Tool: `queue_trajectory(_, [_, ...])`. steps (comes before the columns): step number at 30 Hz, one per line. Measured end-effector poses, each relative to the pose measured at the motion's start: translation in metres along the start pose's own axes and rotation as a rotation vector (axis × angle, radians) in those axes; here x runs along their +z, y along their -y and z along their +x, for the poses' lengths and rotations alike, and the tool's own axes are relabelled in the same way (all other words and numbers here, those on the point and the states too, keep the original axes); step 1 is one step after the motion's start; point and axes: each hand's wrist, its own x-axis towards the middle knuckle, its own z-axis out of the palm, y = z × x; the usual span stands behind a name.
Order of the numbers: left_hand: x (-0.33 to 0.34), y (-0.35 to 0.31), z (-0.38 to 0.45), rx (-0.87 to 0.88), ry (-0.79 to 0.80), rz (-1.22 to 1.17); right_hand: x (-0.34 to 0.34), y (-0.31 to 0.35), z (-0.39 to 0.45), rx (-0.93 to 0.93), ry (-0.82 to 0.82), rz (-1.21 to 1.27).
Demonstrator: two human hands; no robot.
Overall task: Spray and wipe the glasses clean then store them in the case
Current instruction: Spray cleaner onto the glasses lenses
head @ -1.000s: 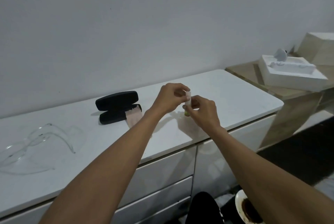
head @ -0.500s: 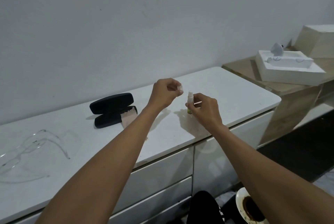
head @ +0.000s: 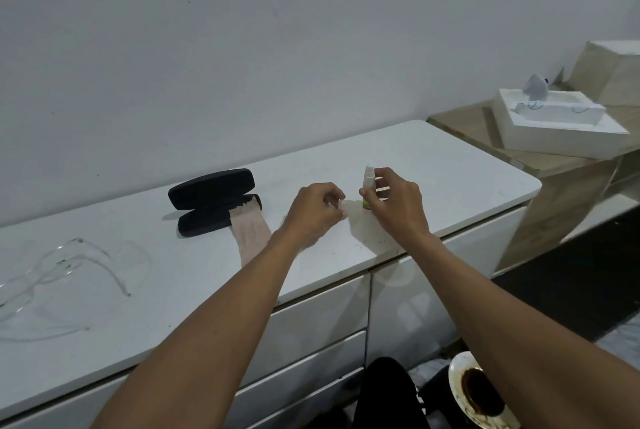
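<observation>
White spray bottle (head: 367,186) is pinched upright in the right hand's (head: 398,205) grip; what looks like its tiny cap (head: 343,204) is held by the left hand (head: 313,212). Clear glasses (head: 52,276) are left on the worktop (head: 450,172) far left, past the open black case (head: 214,207).

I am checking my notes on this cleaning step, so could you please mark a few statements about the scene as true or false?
1. The right hand holds the spray bottle upright. True.
2. The glasses case is closed. False: it lies open on the cabinet top.
3. The glasses are inside the case. False: they lie on the cabinet top, far left, apart from it.
4. The left hand pinches a small white cap. True.
5. A pinkish cloth lies partly in the case. True.
</observation>
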Motion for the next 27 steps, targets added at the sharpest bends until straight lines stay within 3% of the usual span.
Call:
queue_trajectory(6, [-0.033, -0.004, -0.002, 0.070, 0.012, 0.129, -0.002, 0.015, 0.008, -0.097, -0.034, -0.012])
queue_trajectory(13, [-0.136, 0.005, -0.035, 0.095, -0.274, 0.197, 0.023, 0.079, 0.016, -0.272, -0.016, 0.047])
queue_trajectory(18, [-0.212, 0.036, -0.090, 0.093, -0.503, 0.387, 0.071, 0.134, 0.006, -0.409, 0.062, 0.119])
queue_trajectory(27, [-0.304, 0.095, -0.206, -0.099, -0.719, 0.552, 0.161, 0.223, -0.049, -0.575, 0.206, 0.242])
